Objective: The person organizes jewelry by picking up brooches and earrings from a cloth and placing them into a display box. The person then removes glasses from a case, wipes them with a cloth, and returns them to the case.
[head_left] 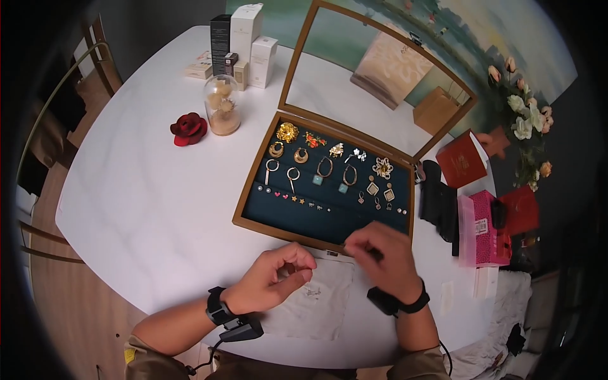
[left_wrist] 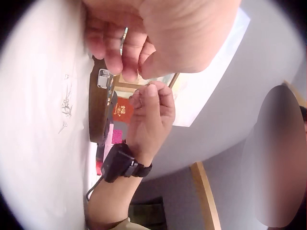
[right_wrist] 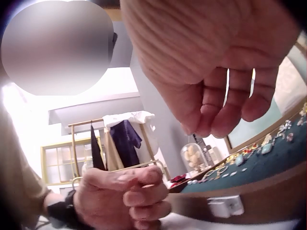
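Observation:
My left hand (head_left: 275, 278) is raised over a pale cloth pouch (head_left: 335, 304), thumb and curled fingers drawn together; I cannot tell what is between them. To its right, my right hand (head_left: 383, 256) is raised at the front edge of the wooden jewelry box (head_left: 266, 227). Its thumb and index finger pinch together, and a tiny thin piece (right_wrist: 189, 136) shows at the tips. Thin silver jewelry (head_left: 311, 291) lies on the pouch. Rows of earrings, among them gold hoops (head_left: 301, 155) and small studs (head_left: 294, 198), and several brooches fill the box's dark green lining.
The box's glass lid (head_left: 380, 82) stands open behind. A glass dome (head_left: 223, 107), a red flower (head_left: 189, 129) and cosmetic boxes (head_left: 246, 44) stand back left. On the right are a red box (head_left: 462, 159), black pouches (head_left: 438, 202) and a pink box (head_left: 484, 228).

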The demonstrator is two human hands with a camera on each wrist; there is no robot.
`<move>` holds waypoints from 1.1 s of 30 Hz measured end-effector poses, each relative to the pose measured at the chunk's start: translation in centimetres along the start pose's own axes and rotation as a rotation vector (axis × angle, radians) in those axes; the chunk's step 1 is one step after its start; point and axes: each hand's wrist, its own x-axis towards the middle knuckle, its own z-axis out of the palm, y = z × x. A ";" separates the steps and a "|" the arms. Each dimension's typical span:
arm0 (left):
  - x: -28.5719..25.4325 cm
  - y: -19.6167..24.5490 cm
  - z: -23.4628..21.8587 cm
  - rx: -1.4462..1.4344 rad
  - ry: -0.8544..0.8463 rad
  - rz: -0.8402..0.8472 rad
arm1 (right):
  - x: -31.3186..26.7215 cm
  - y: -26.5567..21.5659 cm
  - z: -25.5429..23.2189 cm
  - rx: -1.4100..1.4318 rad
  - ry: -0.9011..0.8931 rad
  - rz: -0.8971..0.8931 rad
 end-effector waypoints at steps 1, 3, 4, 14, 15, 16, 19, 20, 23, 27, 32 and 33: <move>0.0 -0.1 0.0 0.001 0.004 0.004 | 0.4 0.6 -0.2 -0.016 0.043 0.072; 0.2 -0.3 -0.1 0.062 0.037 0.075 | 1.4 1.7 -0.5 -0.047 0.060 0.082; 0.2 -0.4 -0.1 0.061 0.036 0.078 | 1.9 2.4 -0.5 -0.092 0.051 0.061; 0.2 -0.2 -0.4 0.162 0.098 0.131 | 4.4 3.5 0.8 -0.298 -0.080 -0.004; 0.1 -0.1 -0.5 0.162 0.091 0.141 | 4.4 3.6 0.9 -0.308 -0.079 -0.011; 0.1 -0.1 -0.5 0.161 0.093 0.142 | 4.4 3.6 0.9 -0.309 -0.082 -0.012; 0.1 -0.1 -0.5 0.149 0.068 0.139 | 4.5 3.6 0.9 -0.326 -0.082 -0.006; 0.1 -0.1 -0.6 0.117 0.047 0.103 | 4.6 3.5 0.9 -0.328 -0.085 0.002; 0.0 -0.1 -0.7 0.084 0.025 0.056 | 4.7 3.6 1.1 -0.340 -0.102 0.004; 0.0 -0.1 -0.6 0.121 0.037 0.052 | 4.8 3.8 1.3 -0.376 -0.141 0.008; -0.1 0.2 -0.5 0.121 0.050 0.014 | 4.4 2.9 1.1 -0.362 -0.122 0.026; -0.1 0.4 -0.4 0.114 0.053 -0.004 | 4.1 2.8 1.0 -0.351 -0.089 0.019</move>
